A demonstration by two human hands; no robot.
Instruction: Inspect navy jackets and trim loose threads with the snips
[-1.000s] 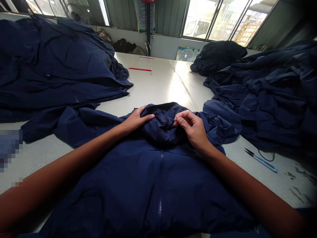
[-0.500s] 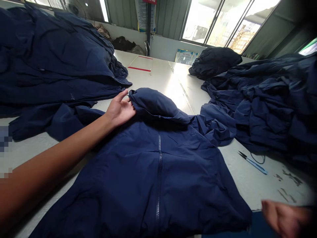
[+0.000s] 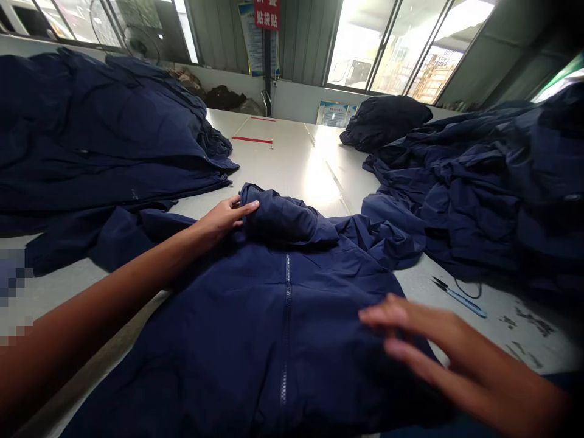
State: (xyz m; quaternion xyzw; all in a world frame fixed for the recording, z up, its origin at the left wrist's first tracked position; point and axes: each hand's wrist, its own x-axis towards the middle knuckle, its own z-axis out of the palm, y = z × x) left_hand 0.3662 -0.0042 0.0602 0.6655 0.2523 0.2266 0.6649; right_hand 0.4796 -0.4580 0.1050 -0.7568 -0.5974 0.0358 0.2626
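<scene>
The navy jacket (image 3: 255, 328) lies front-up on the table (image 3: 292, 164), directly in front of you, with its zipper (image 3: 286, 304) closed along the centre line.

1. Left hand (image 3: 223, 220): it rests at the left edge of the hood (image 3: 283, 219). The fingers lie close together against the cloth. Whether they pinch the fabric cannot be told.
2. Right hand (image 3: 438, 353): it is blurred, palm down, over the lower right front of the jacket. The fingers are extended and spread and hold nothing. Contact with the cloth cannot be confirmed.

Status, as a judgement: the front panels lie mostly flat and the zipper runs straight, so the body appears laid out. The hood is bunched above the collar, and the sleeve on your right (image 3: 387, 234) is crumpled. These parts look unfinished.

A stack of similar garments (image 3: 100, 146) lies to your left, and a loose heap (image 3: 483, 188) to your right. Thread snips (image 3: 458, 296) lie on the table near the heap.
</scene>
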